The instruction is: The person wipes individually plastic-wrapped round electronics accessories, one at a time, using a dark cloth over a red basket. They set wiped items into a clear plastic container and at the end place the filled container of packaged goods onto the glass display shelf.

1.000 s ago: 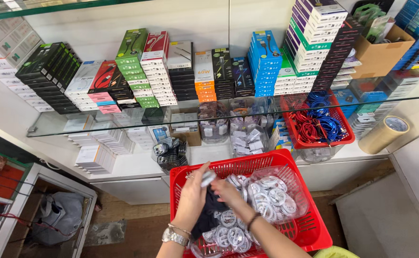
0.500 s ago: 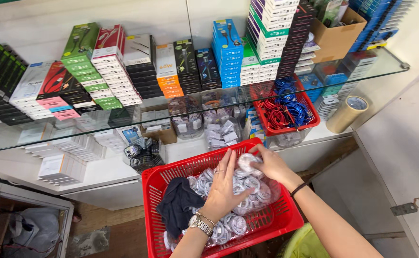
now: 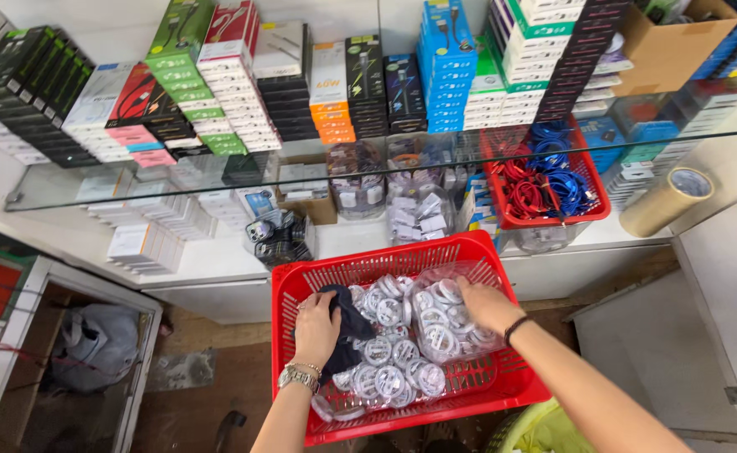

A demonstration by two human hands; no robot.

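A red plastic basket sits low in front of me, filled with several coiled white cables in clear wrappers. My left hand, with a metal watch on the wrist, rests palm down on a dark cloth at the basket's left side. My right hand, with a dark band on the wrist, reaches into the right side and grips a clear bag of white coiled cables.
A glass shelf above holds stacked boxes in green, white, black, orange and blue. A smaller red basket of red and blue cables and a tape roll stand at the right. A white cabinet is at the left.
My hands have spread apart: the left moved to the dark cloth at the basket's left, the right to the bag of cables on the right. The view shifted slightly.
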